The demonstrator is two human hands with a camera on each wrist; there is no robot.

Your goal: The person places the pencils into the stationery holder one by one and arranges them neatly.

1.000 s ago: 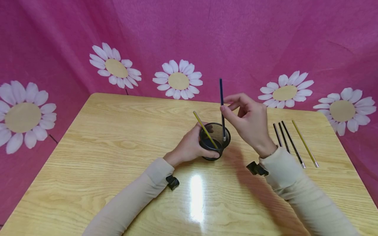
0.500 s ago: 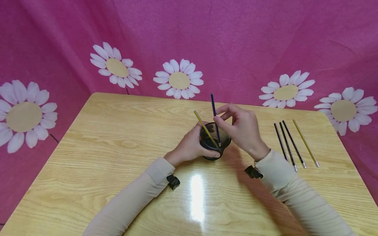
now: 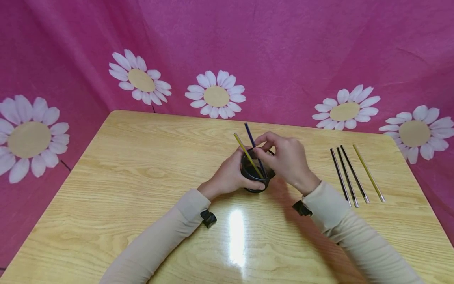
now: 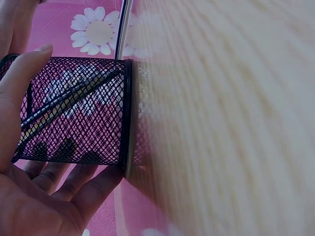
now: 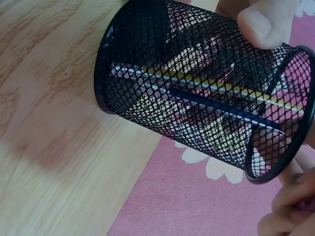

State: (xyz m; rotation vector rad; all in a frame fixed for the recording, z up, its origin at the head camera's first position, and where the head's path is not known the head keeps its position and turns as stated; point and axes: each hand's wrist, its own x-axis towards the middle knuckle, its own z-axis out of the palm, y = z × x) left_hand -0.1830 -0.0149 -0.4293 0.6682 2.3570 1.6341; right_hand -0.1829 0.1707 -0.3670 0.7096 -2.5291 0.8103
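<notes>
My left hand [image 3: 227,175] holds a black mesh pencil cup [image 5: 206,135] upright on the table, thumb on the near side and fingers around the far side. A yellow pencil [image 3: 242,144] leans inside the cup, its upper end sticking out to the left. With thumb and fingertips, my right hand [image 3: 289,159] pinches a dark blue pencil [image 3: 249,133] at the cup's mouth. The blue pencil's lower part is inside, as the right wrist view shows through the mesh, close beside the yellow one.
On the wooden table [image 3: 149,157], to the right, lie three dark pencils [image 3: 348,177] and one yellow pencil [image 3: 368,171], roughly side by side. A pink curtain [image 3: 276,59] with white daisies hangs behind the table's far edge.
The right hand has moved left and down, lowering the blue pencil from the cup's rim into it and tilting its top leftward. The left hand and cup stay put.
</notes>
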